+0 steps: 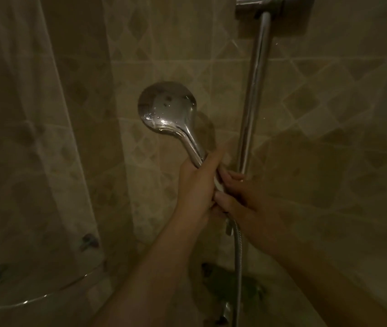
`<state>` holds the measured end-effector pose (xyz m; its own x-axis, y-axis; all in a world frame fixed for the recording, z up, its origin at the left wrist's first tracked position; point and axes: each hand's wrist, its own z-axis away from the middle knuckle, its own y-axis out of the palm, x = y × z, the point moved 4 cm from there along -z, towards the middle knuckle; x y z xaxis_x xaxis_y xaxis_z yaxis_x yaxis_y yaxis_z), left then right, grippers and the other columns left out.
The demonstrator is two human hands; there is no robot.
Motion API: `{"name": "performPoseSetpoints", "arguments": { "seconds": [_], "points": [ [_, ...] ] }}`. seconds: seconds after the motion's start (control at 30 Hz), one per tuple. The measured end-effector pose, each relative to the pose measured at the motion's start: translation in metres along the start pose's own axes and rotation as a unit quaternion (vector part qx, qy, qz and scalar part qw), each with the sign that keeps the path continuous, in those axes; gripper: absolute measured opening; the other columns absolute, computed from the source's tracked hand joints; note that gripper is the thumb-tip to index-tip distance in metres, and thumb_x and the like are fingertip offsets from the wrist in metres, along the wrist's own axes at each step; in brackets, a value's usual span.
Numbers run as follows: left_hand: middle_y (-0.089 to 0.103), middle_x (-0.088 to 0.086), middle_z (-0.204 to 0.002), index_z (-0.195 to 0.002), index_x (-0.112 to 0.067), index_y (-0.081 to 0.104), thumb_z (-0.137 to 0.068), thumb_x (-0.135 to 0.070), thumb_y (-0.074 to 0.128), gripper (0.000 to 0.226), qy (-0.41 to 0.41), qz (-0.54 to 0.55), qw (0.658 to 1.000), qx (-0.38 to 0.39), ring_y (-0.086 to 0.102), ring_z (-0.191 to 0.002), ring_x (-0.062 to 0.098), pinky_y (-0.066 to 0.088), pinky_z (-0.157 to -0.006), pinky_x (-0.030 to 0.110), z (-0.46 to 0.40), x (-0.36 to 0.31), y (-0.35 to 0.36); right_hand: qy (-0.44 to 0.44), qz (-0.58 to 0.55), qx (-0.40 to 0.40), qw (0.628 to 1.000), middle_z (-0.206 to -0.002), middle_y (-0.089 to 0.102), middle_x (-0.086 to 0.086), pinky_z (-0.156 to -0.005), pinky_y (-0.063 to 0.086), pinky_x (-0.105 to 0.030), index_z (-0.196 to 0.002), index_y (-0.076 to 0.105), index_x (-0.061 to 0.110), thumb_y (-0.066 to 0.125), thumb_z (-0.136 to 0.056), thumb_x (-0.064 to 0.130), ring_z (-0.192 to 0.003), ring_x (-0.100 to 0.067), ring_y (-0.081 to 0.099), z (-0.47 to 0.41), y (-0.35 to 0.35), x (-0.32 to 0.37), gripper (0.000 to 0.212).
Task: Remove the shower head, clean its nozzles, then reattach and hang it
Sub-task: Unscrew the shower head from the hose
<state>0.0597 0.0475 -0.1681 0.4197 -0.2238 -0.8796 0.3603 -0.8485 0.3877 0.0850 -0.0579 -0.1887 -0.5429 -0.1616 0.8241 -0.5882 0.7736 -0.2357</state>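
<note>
leftmost, a translucent shower curtain (29, 142) hangs down the left edge of the view, its lower part printed with small dark motifs, too blurred to read. next, a beige tiled wall (168, 50) with a diamond pattern fills the background from the curtain to the right edge. centre: a chrome shower head (167, 107), round, its smooth back toward the camera and beaded with water drops, nozzle face turned toward the wall and out of sight; it is off the holder and held in mid-air in front of the wall, handle slanting down to the right. left hand (196, 187): fingers curled round the handle, clamped on it, back of the hand to the camera. right hand (239, 197): just beside the left and touching it, fingers closed on the lower end of the handle where the hose joins. below the hands, a ribbed metal hose (238, 267) drops straight toward the bottom edge. at the bottom, under the hose, a dark fixture (232, 286), dim and hard to make out. right of the head, a chrome slide rail (255, 90) runs up the wall, its foot hidden behind the right hand. top edge: a chrome holder bracket (261, 4) caps the rail, well apart from the shower head.
</note>
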Motion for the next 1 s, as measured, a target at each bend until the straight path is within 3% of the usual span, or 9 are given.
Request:
{"name": "performPoseSetpoints", "arguments": {
  "seconds": [0.17,0.27,0.33,0.4,0.47,0.6,0.7,0.8,1.0],
  "points": [
    [0.06,0.025,-0.062,-0.056,-0.008,0.054,-0.094,-0.042,0.071,0.054,0.01,0.019,1.0,0.014,0.063,-0.051,0.027,0.052,-0.05,0.028,-0.006,-0.002,-0.007,0.015,-0.016,-0.005,1.0,-0.098,0.069,0.005,-0.065,0.051,-0.023,-0.109,0.068,0.015,0.059,-0.096,0.016,-0.071,-0.012,0.067,-0.002,0.007,-0.007,0.016],
    [0.049,0.008,-0.051,-0.054,-0.013,0.05,-0.094,-0.038,0.073,0.053,0.021,0.062,0.998,0.022,0.059,-0.049,0.023,0.059,-0.066,0.039,-0.009,-0.003,-0.008,0.031,-0.035,0.001,0.999,-0.095,0.072,0.004,-0.065,0.053,-0.027,-0.125,0.062,0.021,0.061,-0.094,0.022,-0.076,-0.016,0.069,0.0,0.008,-0.012,0.031],
    [0.045,0.003,-0.048,-0.055,-0.014,0.048,-0.095,-0.037,0.071,0.052,0.021,0.078,0.996,0.028,0.054,-0.045,0.017,0.06,-0.073,0.043,-0.009,-0.001,-0.01,0.043,-0.048,-0.007,0.998,-0.096,0.072,0.007,-0.066,0.054,-0.024,-0.116,0.065,0.022,0.063,-0.093,0.021,-0.078,-0.014,0.069,0.004,0.01,-0.017,0.023],
    [0.04,0.001,-0.048,-0.058,-0.015,0.046,-0.096,-0.037,0.07,0.05,0.013,0.091,0.995,0.03,0.046,-0.043,0.013,0.057,-0.064,0.037,-0.008,0.002,-0.015,0.06,-0.084,-0.002,0.995,-0.078,0.069,0.004,-0.06,0.051,-0.021,-0.1,0.064,0.015,0.063,-0.094,0.018,-0.065,-0.014,0.065,0.01,0.014,-0.022,0.007],
    [0.036,-0.001,-0.049,-0.061,-0.018,0.045,-0.096,-0.036,0.07,0.047,-0.001,0.111,0.993,0.026,0.039,-0.042,0.011,0.049,-0.052,0.03,-0.008,0.005,-0.021,0.1,-0.115,0.026,0.988,-0.066,0.064,0.002,-0.054,0.048,-0.02,-0.086,0.064,0.016,0.061,-0.094,0.023,-0.057,-0.012,0.06,0.019,0.02,-0.031,0.011],
    [0.034,-0.006,-0.044,-0.062,-0.02,0.047,-0.096,-0.032,0.067,0.041,-0.044,0.161,0.985,0.049,0.033,-0.035,0.007,0.042,-0.042,0.024,-0.009,0.011,-0.033,0.201,-0.246,0.117,0.941,-0.066,0.058,-0.008,-0.049,0.043,-0.026,-0.085,0.068,0.016,0.058,-0.093,0.04,-0.053,-0.018,0.052,0.034,0.042,-0.046,0.027],
    [0.033,-0.007,-0.04,-0.061,-0.018,0.049,-0.089,-0.026,0.068,0.035,-0.078,0.207,0.968,0.116,0.033,-0.032,0.006,0.041,-0.039,0.022,-0.008,0.011,-0.034,0.212,-0.342,0.183,0.897,-0.065,0.051,-0.008,-0.043,0.031,-0.026,-0.092,0.059,0.007,0.057,-0.096,0.036,-0.047,-0.015,0.044,0.032,0.052,-0.045,0.029],
    [0.034,-0.006,-0.039,-0.062,-0.015,0.053,-0.084,-0.026,0.068,0.029,-0.101,0.195,0.96,0.175,0.034,-0.031,0.007,0.04,-0.038,0.02,-0.008,0.01,-0.033,0.237,-0.374,0.244,0.863,-0.059,0.037,0.001,-0.04,0.018,-0.024,-0.078,0.048,0.013,0.058,-0.095,0.032,-0.043,-0.008,0.032,0.026,0.057,-0.041,0.027],
    [0.029,-0.003,-0.037,-0.052,-0.017,0.047,-0.095,-0.023,0.059,0.044,-0.166,0.118,0.965,0.165,0.028,-0.03,0.011,0.032,-0.037,0.021,-0.004,0.02,-0.022,0.287,-0.247,0.175,0.909,-0.044,0.028,0.008,-0.035,0.014,-0.021,-0.055,0.044,0.026,0.073,-0.074,0.029,-0.034,-0.007,0.021,0.022,0.057,-0.054,0.035]
  ]
}}
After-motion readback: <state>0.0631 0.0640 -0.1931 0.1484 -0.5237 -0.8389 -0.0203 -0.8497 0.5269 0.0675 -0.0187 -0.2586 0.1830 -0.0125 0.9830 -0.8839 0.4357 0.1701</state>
